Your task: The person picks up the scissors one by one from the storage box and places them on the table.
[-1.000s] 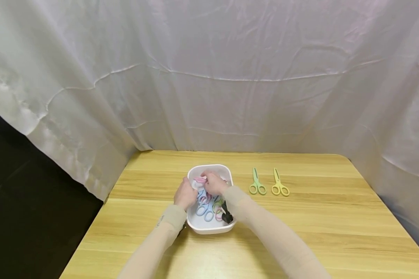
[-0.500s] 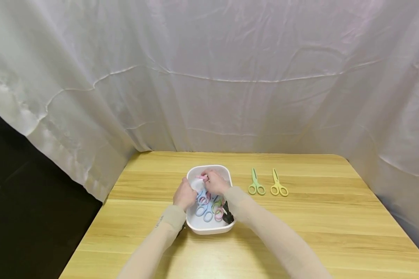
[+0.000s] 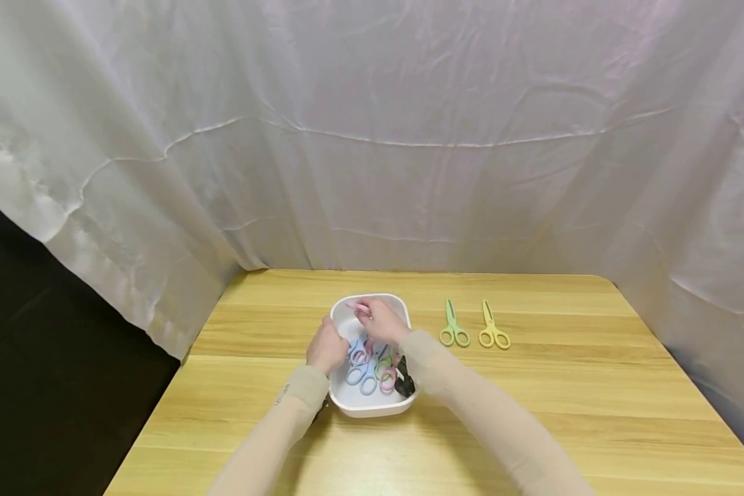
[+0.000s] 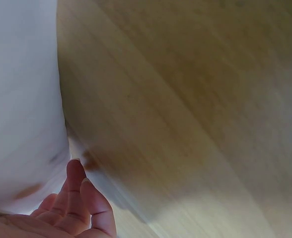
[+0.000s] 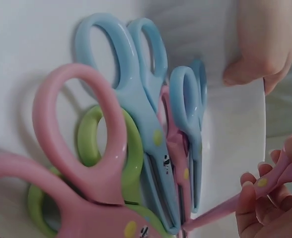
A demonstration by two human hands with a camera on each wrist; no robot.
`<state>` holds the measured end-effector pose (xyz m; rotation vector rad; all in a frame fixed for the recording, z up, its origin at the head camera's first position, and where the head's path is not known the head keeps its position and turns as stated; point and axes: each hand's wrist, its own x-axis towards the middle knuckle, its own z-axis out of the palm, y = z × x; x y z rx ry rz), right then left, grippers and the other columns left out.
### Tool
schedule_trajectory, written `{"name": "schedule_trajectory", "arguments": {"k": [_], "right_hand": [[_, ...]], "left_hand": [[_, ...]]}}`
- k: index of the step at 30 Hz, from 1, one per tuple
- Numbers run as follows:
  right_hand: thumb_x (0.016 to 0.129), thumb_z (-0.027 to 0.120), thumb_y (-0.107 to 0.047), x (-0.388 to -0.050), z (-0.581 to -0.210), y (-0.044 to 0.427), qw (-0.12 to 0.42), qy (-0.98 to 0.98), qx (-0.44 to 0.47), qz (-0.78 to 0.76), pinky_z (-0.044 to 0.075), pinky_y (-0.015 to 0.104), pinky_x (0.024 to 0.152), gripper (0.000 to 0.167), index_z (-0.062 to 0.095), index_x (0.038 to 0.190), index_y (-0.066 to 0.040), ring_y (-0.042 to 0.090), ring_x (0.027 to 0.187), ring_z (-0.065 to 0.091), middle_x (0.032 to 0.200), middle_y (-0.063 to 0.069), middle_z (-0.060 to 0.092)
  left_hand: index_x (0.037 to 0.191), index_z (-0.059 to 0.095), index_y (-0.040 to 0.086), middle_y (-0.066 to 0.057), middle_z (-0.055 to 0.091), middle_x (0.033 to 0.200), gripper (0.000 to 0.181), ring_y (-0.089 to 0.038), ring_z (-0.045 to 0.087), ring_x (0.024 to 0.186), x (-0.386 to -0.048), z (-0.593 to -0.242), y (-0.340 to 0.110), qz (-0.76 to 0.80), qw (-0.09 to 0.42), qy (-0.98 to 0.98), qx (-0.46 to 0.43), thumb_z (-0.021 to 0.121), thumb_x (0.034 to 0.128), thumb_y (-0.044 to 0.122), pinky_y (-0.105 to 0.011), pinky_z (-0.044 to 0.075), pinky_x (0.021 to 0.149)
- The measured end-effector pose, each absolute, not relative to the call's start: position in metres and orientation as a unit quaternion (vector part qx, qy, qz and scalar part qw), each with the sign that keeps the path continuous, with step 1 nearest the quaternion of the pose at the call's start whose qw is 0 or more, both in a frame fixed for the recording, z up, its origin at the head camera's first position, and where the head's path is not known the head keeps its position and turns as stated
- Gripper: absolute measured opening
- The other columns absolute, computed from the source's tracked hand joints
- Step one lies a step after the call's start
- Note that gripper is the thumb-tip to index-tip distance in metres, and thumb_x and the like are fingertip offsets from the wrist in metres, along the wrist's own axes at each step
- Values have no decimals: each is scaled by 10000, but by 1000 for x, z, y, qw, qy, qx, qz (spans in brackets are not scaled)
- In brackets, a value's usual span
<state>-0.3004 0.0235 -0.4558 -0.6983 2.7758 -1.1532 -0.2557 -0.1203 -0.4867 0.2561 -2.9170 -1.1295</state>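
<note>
A white plastic tub (image 3: 375,412) stands on the table with several blue, pink and green scissors in it. My left hand (image 3: 327,346) grips its left rim, thumb inside; in the left wrist view the fingers (image 4: 76,191) bend against the outer wall. Over the far part of the tub, my right hand (image 3: 383,322) holds pink scissors (image 5: 269,182), their blades pointing left. In the right wrist view, blue scissors (image 5: 147,111), another pink pair (image 5: 94,215) and a green-handled pair (image 5: 89,136) overlap below the held pair.
To the right of the tub, green scissors (image 3: 451,324) and yellow scissors (image 3: 490,325) lie side by side on the wooden table (image 3: 570,386), blades pointing away. A pale curtain (image 3: 397,193) hangs behind the table.
My right hand has lifted the pink scissors slightly and turned them, toward the tub's far rim. The left hand keeps its grip on the tub.
</note>
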Motion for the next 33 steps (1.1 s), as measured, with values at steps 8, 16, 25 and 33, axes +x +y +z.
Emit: {"name": "schedule_trajectory", "arguments": {"k": [8, 16, 25, 33], "right_hand": [[1026, 547, -160, -297, -449, 29, 6, 896, -219, -387, 546, 381, 826, 242, 667, 1175, -13, 198, 818, 591, 928, 121, 632], [1039, 530, -218, -297, -446, 35, -26, 903, -196, -383, 524, 451, 893, 198, 646, 969, -74, 251, 901, 604, 850, 79, 611], [1054, 506, -265, -297, -445, 43, 23, 885, -145, -442, 527, 318, 741, 246, 623, 1061, -49, 307, 803, 636, 809, 45, 551], [1057, 500, -207, -290, -439, 48, 77, 826, -126, -544, 605, 471, 871, 306, 585, 1239, 24, 419, 922, 710, 1057, 270, 666]], "left_hand": [[1435, 358, -125, -313, 621, 1259, 674, -423, 658, 1088, -254, -485, -120, -364, -2, -928, 82, 604, 830, 44, -552, 559, 949], [1490, 301, -112, -322, 576, 1343, 720, -445, 630, 1165, -254, -485, -120, -374, -19, -923, 91, 597, 851, 35, -571, 543, 986], [1498, 288, -113, -326, 566, 1357, 729, -453, 618, 1184, -255, -486, -119, -372, -22, -923, 93, 604, 859, 39, -574, 533, 1001], [1490, 293, -116, -329, 557, 1365, 709, -453, 613, 1195, -255, -484, -119, -372, -24, -923, 91, 597, 867, 38, -571, 525, 1016]]}}
